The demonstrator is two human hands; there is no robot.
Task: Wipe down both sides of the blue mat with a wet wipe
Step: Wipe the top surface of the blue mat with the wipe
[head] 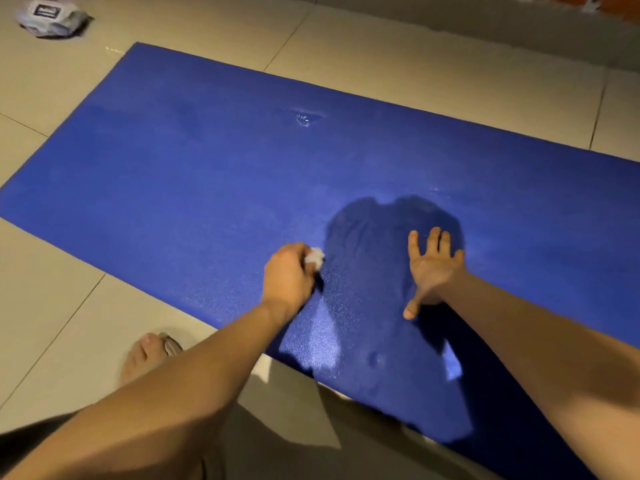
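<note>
Left hand (287,275) fisted round a crumpled wet wipe (314,257), knuckles up, down on the blue mat (207,168) near its front edge. Right hand (431,268) flat on the mat, fingers spread (thumb angled back toward that edge).

dim, warm indoor light from above and behind. a broad dark shadow (381,251) falls on the mat (173,161). grainy glare patches near its front edge. straight lines bend at frame edges. packet (52,17) top left blurred; forearms (194,382) soft.
</note>
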